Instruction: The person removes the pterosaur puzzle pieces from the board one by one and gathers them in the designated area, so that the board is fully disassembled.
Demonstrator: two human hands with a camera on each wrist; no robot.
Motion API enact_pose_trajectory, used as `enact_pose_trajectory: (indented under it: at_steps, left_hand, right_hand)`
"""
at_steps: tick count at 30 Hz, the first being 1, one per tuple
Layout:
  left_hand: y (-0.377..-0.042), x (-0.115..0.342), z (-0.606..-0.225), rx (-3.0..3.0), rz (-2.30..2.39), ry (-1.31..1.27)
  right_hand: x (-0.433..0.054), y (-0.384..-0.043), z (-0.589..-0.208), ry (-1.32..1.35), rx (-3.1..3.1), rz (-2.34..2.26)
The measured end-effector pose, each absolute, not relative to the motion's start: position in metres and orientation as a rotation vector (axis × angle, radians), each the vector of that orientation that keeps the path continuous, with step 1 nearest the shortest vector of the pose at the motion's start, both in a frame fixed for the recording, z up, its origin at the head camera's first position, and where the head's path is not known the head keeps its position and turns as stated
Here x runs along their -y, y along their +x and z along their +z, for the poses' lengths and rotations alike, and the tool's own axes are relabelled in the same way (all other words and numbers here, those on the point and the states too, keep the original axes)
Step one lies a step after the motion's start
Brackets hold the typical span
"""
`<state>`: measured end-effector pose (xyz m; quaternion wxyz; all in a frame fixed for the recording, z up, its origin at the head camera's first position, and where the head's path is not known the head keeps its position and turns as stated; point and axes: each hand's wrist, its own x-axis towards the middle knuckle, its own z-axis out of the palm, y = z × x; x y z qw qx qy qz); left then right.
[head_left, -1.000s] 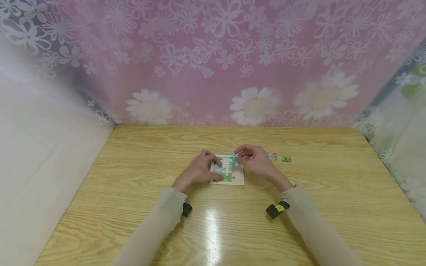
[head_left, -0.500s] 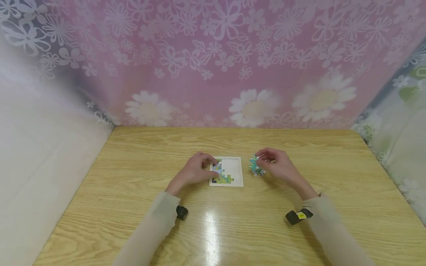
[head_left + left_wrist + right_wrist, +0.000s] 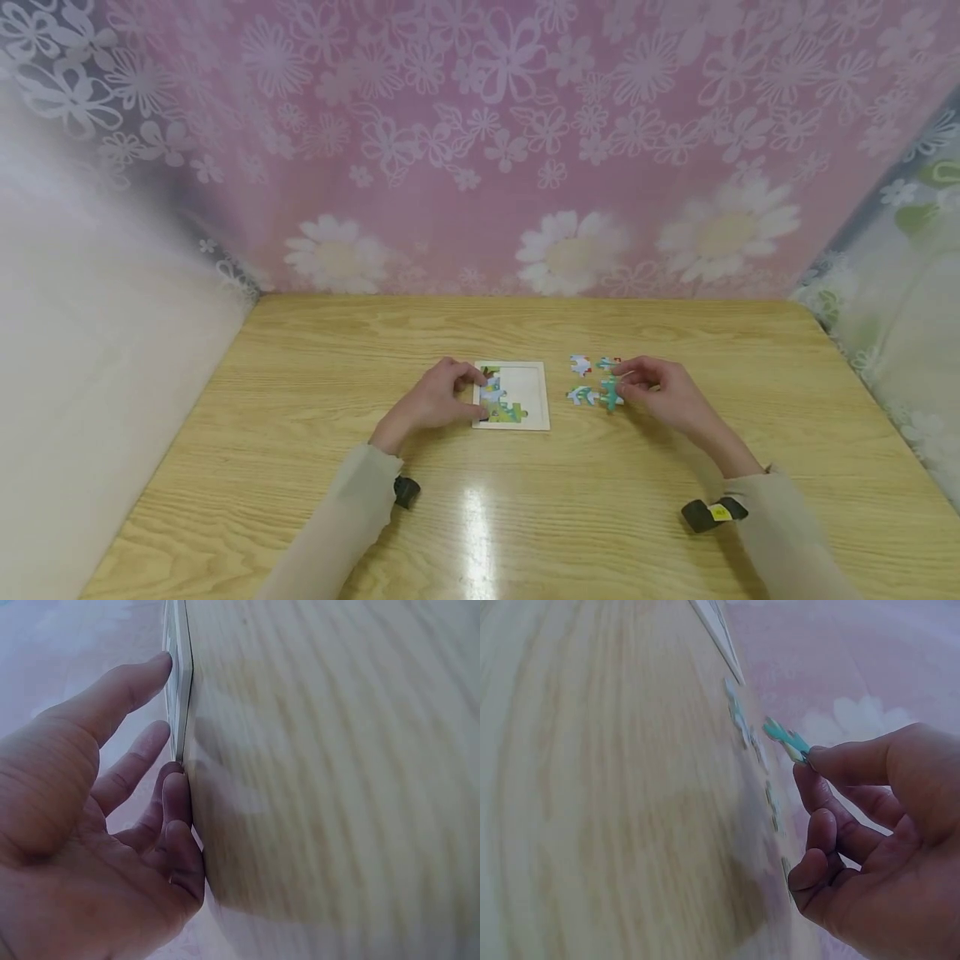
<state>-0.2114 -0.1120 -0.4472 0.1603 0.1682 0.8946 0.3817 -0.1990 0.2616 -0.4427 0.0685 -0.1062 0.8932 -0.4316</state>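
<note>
While a pale cloth [image 3: 105,350] hangs along the left side of the wood-grained bench [image 3: 262,433], a beige left sleeve [image 3: 337,517] with a black wrist camera [image 3: 407,492] reaches in from the near side. The left hand [image 3: 432,396] has its thumb and index finger spread apart, both at the left part of a white puzzle tray [image 3: 528,385], the remaining fingers bent beside the rim. Inside the tray, joined pieces [image 3: 492,392] cover the left side and extend along the bottom; white floor shows at upper right. Just right of the tray, three loose pieces [image 3: 580,365] lie on the bench, two farther back and one nearer the person. Beside them, the right hand [image 3: 663,393] pinches a teal piece [image 3: 611,394] between thumb and index finger, raised off the bench. Farther right come a beige right sleeve [image 3: 783,521] and a leaf-patterned cloth [image 3: 911,333].
</note>
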Motion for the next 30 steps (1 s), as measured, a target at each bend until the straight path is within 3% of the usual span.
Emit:
enact_pose_trajectory:
  at_steps: [30]
  left_hand:
    - [-0.213, 0.111, -0.452, -2.560, 1.093, 0.484]
  right_hand:
    - [-0.269, -0.205, -0.456, -0.288, -2.852, -1.041]
